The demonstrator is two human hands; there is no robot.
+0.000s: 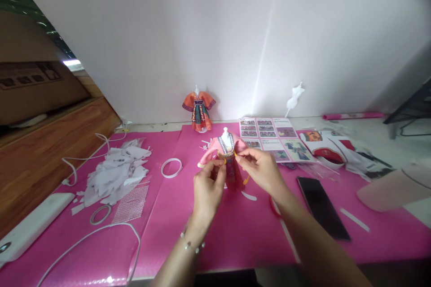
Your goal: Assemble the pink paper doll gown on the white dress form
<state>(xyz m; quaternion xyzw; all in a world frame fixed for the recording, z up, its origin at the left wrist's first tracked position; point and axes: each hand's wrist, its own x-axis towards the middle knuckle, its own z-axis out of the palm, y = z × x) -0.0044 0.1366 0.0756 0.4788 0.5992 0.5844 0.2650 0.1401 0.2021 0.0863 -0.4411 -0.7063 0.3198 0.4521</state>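
Observation:
A miniature dress (pixel 233 175) with pink sleeves, a patterned collar and a reddish skirt is on a small white mannequin (pixel 226 135) in front of me. My left hand (pixel 209 184) is closed in a pinch at the left side of its waist, with a bit of yellow cord at the fingertips. On the other side of the waist, my right hand (pixel 260 168) pinches the yellow cord (pixel 235 154) too. A yellow tassel (pixel 246 181) hangs below the right fingers beside the skirt. My fingers hide part of the waistband.
Behind stands another dressed mannequin (pixel 198 110); a bare white one (pixel 295 97) leans at the wall. An instruction sheet (pixel 292 149), black phone (pixel 321 206) and pale cup (pixel 393 188) lie rightward. Leftward are paper scraps (pixel 114 172), tape rolls (pixel 171 168) and a white cable (pixel 90 229).

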